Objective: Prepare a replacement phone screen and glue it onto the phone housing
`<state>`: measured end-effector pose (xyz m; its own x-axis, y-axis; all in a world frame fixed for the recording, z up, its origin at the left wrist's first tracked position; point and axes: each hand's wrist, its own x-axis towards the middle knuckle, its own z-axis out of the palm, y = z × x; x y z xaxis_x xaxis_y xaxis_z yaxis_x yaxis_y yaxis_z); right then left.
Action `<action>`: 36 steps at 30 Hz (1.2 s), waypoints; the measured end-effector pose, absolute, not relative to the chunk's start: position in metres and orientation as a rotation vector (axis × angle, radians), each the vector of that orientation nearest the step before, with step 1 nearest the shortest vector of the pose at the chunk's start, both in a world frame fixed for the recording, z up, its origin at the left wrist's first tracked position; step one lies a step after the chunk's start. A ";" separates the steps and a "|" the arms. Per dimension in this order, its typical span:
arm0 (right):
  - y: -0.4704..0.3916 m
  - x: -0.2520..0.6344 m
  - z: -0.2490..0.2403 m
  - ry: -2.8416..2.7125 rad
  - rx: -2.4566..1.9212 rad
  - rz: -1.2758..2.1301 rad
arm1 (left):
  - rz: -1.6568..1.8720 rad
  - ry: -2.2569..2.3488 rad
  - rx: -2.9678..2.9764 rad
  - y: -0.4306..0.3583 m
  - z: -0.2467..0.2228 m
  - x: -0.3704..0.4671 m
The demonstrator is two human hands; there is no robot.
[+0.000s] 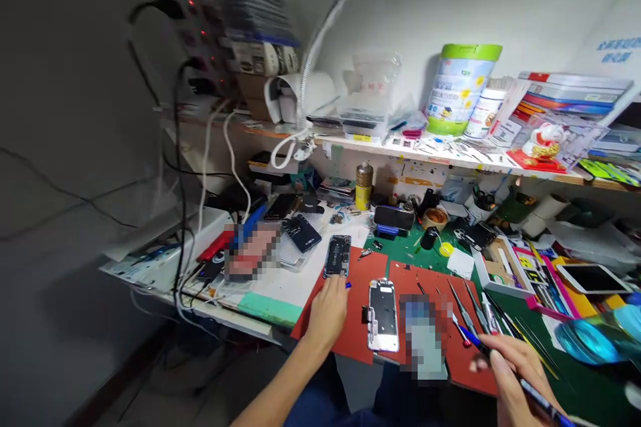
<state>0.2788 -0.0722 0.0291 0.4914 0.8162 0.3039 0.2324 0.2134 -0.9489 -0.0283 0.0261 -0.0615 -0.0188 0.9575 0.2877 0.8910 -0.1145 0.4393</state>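
My left hand [329, 312] is at the lower end of an opened phone body [338, 256], its fingertips on or against the edge and curled together; a small blue piece [348, 285] lies beside them. Between my hands, a detached phone screen assembly [383, 317] lies on the red mat [354, 340]. My right hand [515, 370] grips a dark blue pen-like tool [538, 397], whose blue end points up and left over the mat's right part. A blurred-out phone-shaped object [423, 337] rests between the screen assembly and my right hand.
Tweezers [463, 307] and other thin tools lie near my right hand. A white parts box [503, 267] and a blue transparent object [591, 340] stand at the right. Left are a dark phone panel [302, 233] and cables [203, 193]. A loaded shelf [451, 159] runs behind.
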 end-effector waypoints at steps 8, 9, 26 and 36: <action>-0.076 0.218 0.054 -0.772 -1.135 0.816 | 1.030 1.450 2.012 -0.033 -0.015 -0.010; -0.076 0.211 0.055 -0.775 -1.126 0.817 | 1.035 1.407 2.009 -0.037 -0.012 -0.006; -0.079 0.242 0.035 -1.277 -1.312 0.929 | 1.014 0.954 2.261 -0.035 0.003 0.016; -0.094 0.245 0.006 -0.811 -1.295 1.169 | 1.057 0.801 2.722 -0.039 -0.028 0.011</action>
